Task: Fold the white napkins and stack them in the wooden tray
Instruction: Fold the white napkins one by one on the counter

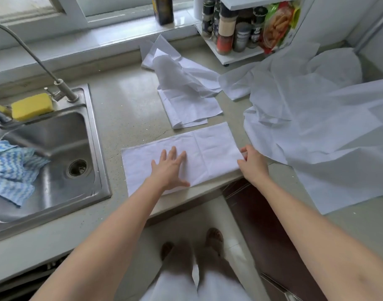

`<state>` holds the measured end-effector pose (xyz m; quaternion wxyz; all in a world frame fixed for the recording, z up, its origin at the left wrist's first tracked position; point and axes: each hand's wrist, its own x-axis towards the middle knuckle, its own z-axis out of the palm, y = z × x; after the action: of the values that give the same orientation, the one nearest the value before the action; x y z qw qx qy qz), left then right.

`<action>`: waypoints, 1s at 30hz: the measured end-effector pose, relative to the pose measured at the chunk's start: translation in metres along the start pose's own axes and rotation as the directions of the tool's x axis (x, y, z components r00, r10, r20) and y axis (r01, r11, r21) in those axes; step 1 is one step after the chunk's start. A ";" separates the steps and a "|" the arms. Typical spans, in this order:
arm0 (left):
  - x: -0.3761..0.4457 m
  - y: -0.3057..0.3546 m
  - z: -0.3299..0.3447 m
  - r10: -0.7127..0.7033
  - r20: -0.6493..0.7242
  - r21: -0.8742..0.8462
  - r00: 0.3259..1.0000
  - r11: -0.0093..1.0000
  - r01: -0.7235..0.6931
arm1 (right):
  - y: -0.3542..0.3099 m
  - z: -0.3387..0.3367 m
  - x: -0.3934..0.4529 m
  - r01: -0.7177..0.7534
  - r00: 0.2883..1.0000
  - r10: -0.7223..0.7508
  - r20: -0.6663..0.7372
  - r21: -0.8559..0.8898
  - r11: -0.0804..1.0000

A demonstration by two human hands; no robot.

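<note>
A white napkin [210, 146], folded into a long rectangle, lies on the counter near its front edge. My left hand [171, 168] presses flat on the napkin's left half, fingers spread. At the napkin's right end my right hand [252, 162] pinches the edge with thumb and fingers. Behind it lies a loose pile of crumpled white napkins [186, 88]. More unfolded white napkins [312, 118] spread over the counter to the right. No wooden tray is in view.
A steel sink [55, 148] with a tap [34, 59], a yellow sponge [32, 106] and a blue-white cloth [10, 170] is at the left. A white spice rack [236, 31] with jars stands at the back, near a dark bottle [163, 9].
</note>
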<state>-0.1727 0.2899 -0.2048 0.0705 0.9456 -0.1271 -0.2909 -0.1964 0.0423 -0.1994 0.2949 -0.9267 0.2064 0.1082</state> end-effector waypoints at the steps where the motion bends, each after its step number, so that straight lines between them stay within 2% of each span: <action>1: 0.000 0.000 -0.001 -0.006 -0.002 0.003 1.000 1.000 0.006 | 0.000 0.000 0.000 0.021 1.000 -0.021 -0.011 0.001 1.000; 5: 0.001 0.001 -0.003 -0.017 -0.006 0.019 1.000 1.000 0.018 | 0.005 0.003 0.003 0.043 0.998 -0.043 -0.045 -0.021 0.999; 7: 0.001 -0.001 -0.003 -0.023 -0.019 0.030 1.000 0.999 0.024 | 0.008 0.010 0.000 0.072 0.991 -0.088 -0.099 -0.149 0.986; 9: -0.001 -0.005 -0.001 -0.027 -0.041 0.045 0.999 0.999 0.028 | 0.005 0.023 -0.007 0.183 0.960 -0.238 -0.148 -0.313 0.932; 10: -0.002 -0.008 0.001 -0.025 -0.055 0.054 0.998 0.998 0.028 | 0.000 0.032 -0.012 0.282 0.934 -0.338 -0.118 -0.339 0.898; 12: -0.005 -0.013 0.007 -0.018 -0.077 0.068 0.997 0.997 0.023 | -0.015 0.052 -0.019 0.499 0.856 -0.515 0.051 -0.341 0.797; 14: -0.006 -0.016 0.011 -0.008 -0.085 0.078 0.996 0.997 0.015 | -0.028 0.076 -0.024 0.619 0.783 -0.582 0.221 -0.376 0.690; 15: -0.005 -0.017 0.012 -0.005 -0.083 0.080 0.997 0.997 0.011 | -0.029 0.086 -0.025 0.627 0.778 -0.567 0.272 -0.398 0.670; 19: -0.003 -0.021 0.012 0.003 -0.094 0.077 0.996 0.997 0.004 | -0.007 0.088 -0.014 0.565 0.824 -0.504 0.261 -0.463 0.683; 23: -0.004 -0.022 0.009 0.022 -0.111 0.072 0.994 0.997 -0.014 | 0.030 0.053 0.006 0.387 0.921 -0.351 0.168 -0.503 0.773; 26: 0.000 -0.026 -0.001 0.053 -0.122 0.110 0.991 0.993 -0.040 | 0.030 0.033 0.007 0.335 0.942 -0.280 0.186 -0.455 0.825; 27: 0.001 -0.028 -0.004 0.050 -0.116 0.127 0.992 0.991 -0.035 | 0.023 0.032 0.006 0.305 0.952 -0.270 0.142 -0.399 0.865; 30: 0.003 -0.026 -0.011 0.014 -0.070 0.185 0.997 0.983 -0.001 | -0.005 0.028 0.006 0.119 0.981 -0.151 -0.117 -0.244 0.962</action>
<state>-0.1585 0.3144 -0.2028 -0.0118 0.9574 -0.1546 -0.2437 -0.1911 0.0609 -0.2215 0.1748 -0.9723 0.1477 0.0486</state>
